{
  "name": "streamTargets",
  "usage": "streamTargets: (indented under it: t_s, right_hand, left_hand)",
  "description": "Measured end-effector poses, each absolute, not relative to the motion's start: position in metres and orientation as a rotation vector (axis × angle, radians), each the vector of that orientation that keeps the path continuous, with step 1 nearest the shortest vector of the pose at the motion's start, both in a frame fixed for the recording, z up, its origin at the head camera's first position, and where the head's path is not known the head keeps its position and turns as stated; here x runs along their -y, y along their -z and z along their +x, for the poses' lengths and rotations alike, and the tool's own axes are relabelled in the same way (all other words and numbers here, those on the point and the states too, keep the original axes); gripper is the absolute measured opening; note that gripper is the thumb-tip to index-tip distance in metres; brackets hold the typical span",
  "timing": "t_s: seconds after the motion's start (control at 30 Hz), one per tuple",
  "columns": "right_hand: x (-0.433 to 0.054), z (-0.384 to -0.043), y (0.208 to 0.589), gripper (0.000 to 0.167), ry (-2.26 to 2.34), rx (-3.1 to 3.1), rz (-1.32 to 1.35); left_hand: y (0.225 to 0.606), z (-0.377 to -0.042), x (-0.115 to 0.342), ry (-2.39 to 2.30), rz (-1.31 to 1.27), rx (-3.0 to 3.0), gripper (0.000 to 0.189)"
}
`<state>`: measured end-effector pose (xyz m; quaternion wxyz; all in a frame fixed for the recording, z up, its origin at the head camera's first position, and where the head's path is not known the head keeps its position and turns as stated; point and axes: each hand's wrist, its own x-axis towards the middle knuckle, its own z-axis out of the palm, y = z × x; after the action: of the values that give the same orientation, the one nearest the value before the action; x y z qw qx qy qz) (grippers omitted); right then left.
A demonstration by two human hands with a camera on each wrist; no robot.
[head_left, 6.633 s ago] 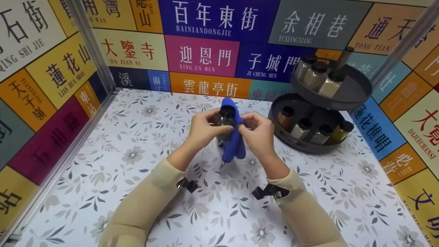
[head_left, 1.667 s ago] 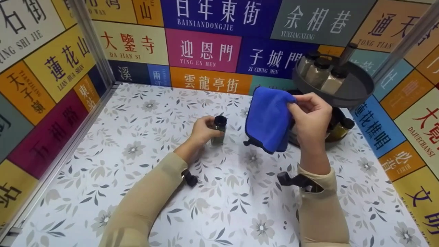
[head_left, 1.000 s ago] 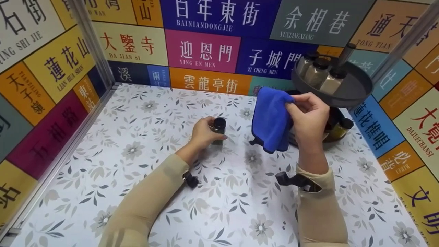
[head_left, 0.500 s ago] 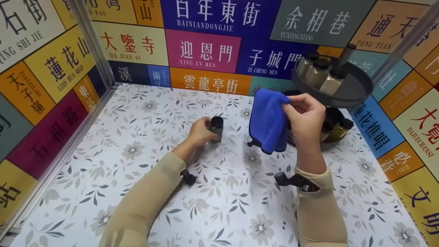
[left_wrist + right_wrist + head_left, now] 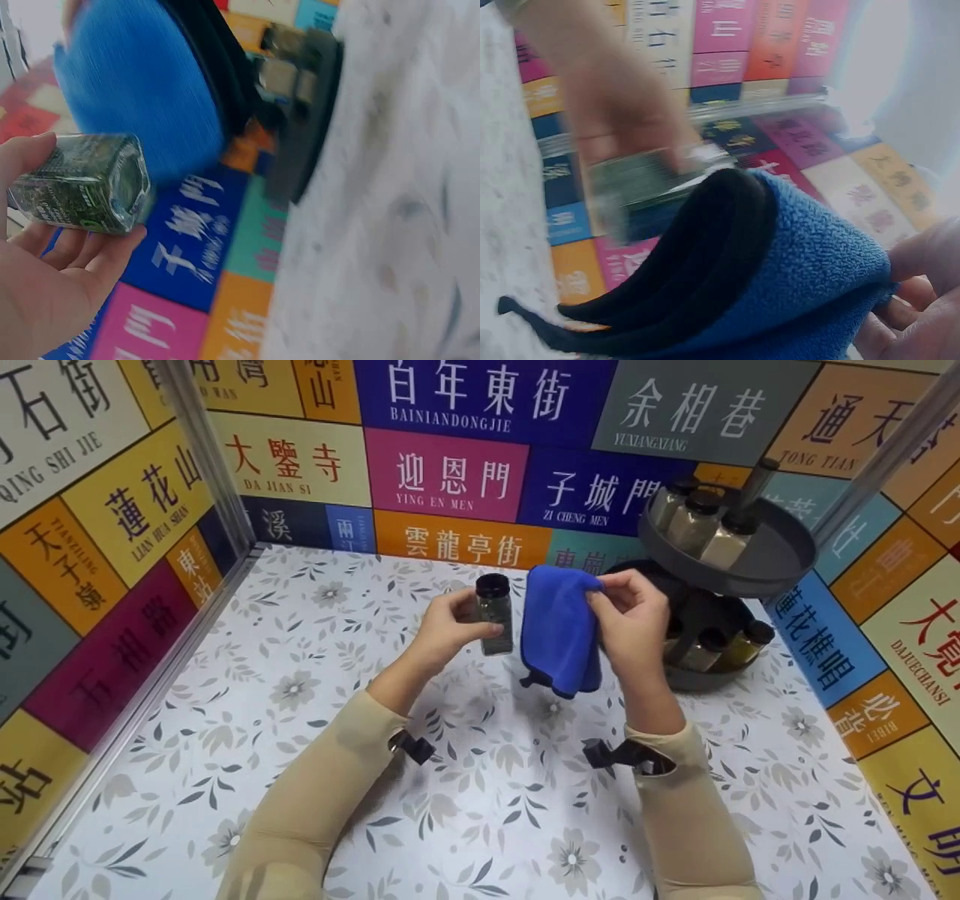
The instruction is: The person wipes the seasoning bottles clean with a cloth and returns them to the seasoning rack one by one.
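Observation:
My left hand [image 5: 448,631] grips a small glass spice jar [image 5: 496,619] with a black lid, held upright above the table. In the left wrist view the jar [image 5: 82,182] shows dark green contents and a printed label, with thumb and fingers round it. Just to its right, my right hand [image 5: 634,611] pinches a folded blue cloth [image 5: 561,630] by its upper corner. The cloth hangs down, dark-edged, beside the jar. In the right wrist view the cloth [image 5: 802,262] partly covers the jar [image 5: 649,187], so I cannot tell there whether they touch.
A dark two-tier round rack [image 5: 727,562] stands at the back right, partly behind my right hand. Several black-lidded jars sit on its tiers. Beneath my hands spreads a floral-patterned table [image 5: 300,765], bounded by walls [image 5: 450,472] of coloured signs.
Over the last half second the jar has risen from near the table and moved slightly right. The cloth has shifted left towards it. Earlier, the cloth was against the jar.

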<state>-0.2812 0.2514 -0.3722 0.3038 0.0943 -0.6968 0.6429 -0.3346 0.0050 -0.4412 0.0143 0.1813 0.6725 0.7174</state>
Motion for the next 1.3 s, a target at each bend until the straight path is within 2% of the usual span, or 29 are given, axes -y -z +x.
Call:
streamTargets:
  t_s: [0.33, 0.5, 0.87, 1.3]
  right_hand:
    - [-0.205, -0.280, 0.410, 0.008, -1.575, 1.828, 0.532]
    - [-0.200, -0.279, 0.417, 0.007, -1.491, 1.921, 0.546]
    - [-0.196, -0.273, 0.414, 0.006, -1.385, 2.067, 0.556]
    - [-0.204, -0.267, 0.399, 0.009, -1.405, 2.318, 0.519]
  left_hand:
    - [0.424, -0.311, -0.013, -2.219, 0.679, -2.151, 0.042]
    - [0.424, -0.310, -0.011, -2.222, 0.652, -2.246, 0.041]
    - [0.416, -0.311, -0.004, -2.334, 0.561, -2.263, 0.049]
    - [0.411, -0.308, -0.004, -2.429, 0.551, -2.230, 0.048]
